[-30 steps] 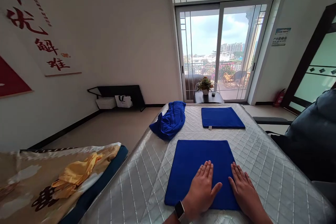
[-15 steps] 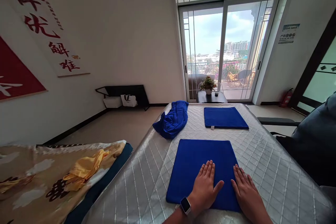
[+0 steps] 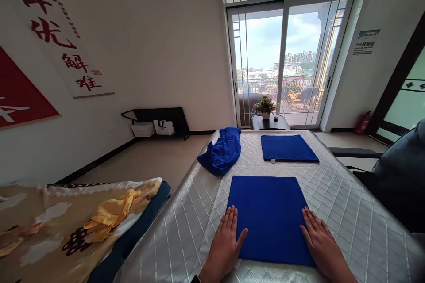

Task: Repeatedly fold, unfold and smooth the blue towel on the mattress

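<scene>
A flat, square blue cloth piece (image 3: pixel 270 219), like a cushion cover or folded towel, lies on the silver quilted bed surface (image 3: pixel 186 234). At its left edge rests my left hand (image 3: pixel 227 239), palm down with the thumb spread over the cloth. My right hand (image 3: pixel 318 234) lies flat along the right edge, fingers pointing forward. Neither hand grips anything. Farther back is a second flat blue cloth piece (image 3: pixel 288 148) with a small white tag on its near edge. To the left of that one sits a crumpled blue cloth (image 3: pixel 222 152).
On the left stands another bed with a patterned tan cover (image 3: pixel 43 216) and a yellow cloth (image 3: pixel 113 212) on it. A dark padded seat (image 3: pixel 395 185) is at the right. Beyond the bed, a small table (image 3: pixel 270 122) carries a potted plant (image 3: pixel 265 107) before glass doors.
My left hand has moved left from the middle of the near blue cloth to its left edge. My right hand stays at the right edge. The view has shifted slightly.
</scene>
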{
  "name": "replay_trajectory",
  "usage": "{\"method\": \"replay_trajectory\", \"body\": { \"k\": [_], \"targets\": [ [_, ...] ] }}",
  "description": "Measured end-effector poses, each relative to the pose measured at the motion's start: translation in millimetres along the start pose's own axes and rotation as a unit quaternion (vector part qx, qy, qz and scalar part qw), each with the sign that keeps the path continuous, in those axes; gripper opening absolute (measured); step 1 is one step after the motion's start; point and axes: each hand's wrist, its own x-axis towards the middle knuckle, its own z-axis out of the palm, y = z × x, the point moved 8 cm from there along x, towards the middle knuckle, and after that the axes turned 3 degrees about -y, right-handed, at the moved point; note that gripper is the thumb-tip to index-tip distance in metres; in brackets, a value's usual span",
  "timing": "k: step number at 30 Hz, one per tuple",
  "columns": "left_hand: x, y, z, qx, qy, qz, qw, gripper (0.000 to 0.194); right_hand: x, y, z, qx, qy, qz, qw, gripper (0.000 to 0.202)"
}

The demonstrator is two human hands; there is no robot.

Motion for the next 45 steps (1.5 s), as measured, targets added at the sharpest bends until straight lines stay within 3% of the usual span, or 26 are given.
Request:
{"method": "replay_trajectory", "body": {
  "k": [11, 17, 20, 26, 28, 30, 34, 43, 45],
  "targets": [
    [-1, 2, -4.0, -0.027, 0.005, -0.002, 1.000, 0.077, -41, -6, 4, -0.023, -0.009, 0.004, 1.000, 0.061],
    [4, 10, -5.3, -0.025, -0.012, -0.019, 0.999, 0.081, -42, -9, 1, -0.028, 0.011, 0.000, 1.000, 0.057],
    [9, 53, 1.7, -0.026, -0.017, 0.029, 0.999, 0.078, -42, -11, 1, -0.030, 0.004, 0.001, 1.000, 0.058],
    [11, 192, 17.7, -0.047, -0.011, 0.236, 0.971, 0.073, -41, -9, 6, -0.034, -0.001, 0.001, 0.999, 0.056],
    [13, 215, 21.4, -0.051, -0.011, 0.262, 0.964, 0.074, -41, -9, 10, -0.033, -0.007, -0.006, 0.999, 0.055],
    [17, 221, 24.3, -0.061, -0.020, 0.262, 0.963, 0.074, -40, -8, 12, -0.031, -0.009, 0.000, 0.999, 0.056],
    [20, 192, 26.1, -0.067, -0.031, 0.225, 0.972, 0.074, -39, -5, 12, -0.027, -0.004, 0.020, 0.999, 0.061],
    [-6, 48, 27.6, 0.034, -0.019, 0.059, 0.997, 0.075, -43, -4, 11, 0.006, 0.023, 0.010, 1.000, 0.061],
    [-15, 24, 28.6, 0.045, -0.009, 0.023, 0.999, 0.078, -43, -3, 13, 0.011, 0.028, 0.009, 0.999, 0.061]
  ]
}}
